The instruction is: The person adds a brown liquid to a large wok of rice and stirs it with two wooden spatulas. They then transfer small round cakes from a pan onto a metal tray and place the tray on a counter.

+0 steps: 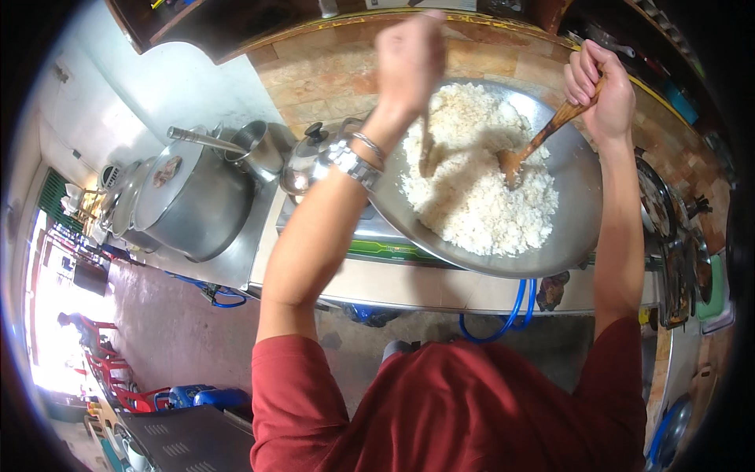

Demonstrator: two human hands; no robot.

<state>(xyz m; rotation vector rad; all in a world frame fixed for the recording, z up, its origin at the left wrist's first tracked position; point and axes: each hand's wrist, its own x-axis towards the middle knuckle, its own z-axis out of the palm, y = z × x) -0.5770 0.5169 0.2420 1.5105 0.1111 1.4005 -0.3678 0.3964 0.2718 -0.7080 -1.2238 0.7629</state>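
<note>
White cooked rice (pixel 472 218) fills much of a wide metal wok (pixel 575 206) on a gas stove (pixel 389 251). My right hand (pixel 604 88) grips the handle of a wooden spatula (pixel 545 131), whose scorched shaft slants down to a blade partly sunk in the rice. Over the wok's far left side, my left hand (pixel 411 59) is a blurred fist. It is closed around a second wooden utensil (pixel 426 144), which points down into the rice; its top is hidden by the hand and wrist.
Left of the wok stand a lidded pot (pixel 304 156), a metal pitcher (pixel 259 147) and a large stockpot (pixel 197 194). Blue hoses (pixel 519 312) hang off the counter front. Pans (pixel 655 194) crowd the right, with a wooden shelf (pixel 283 35) overhead. A person (pixel 79 327) is far left.
</note>
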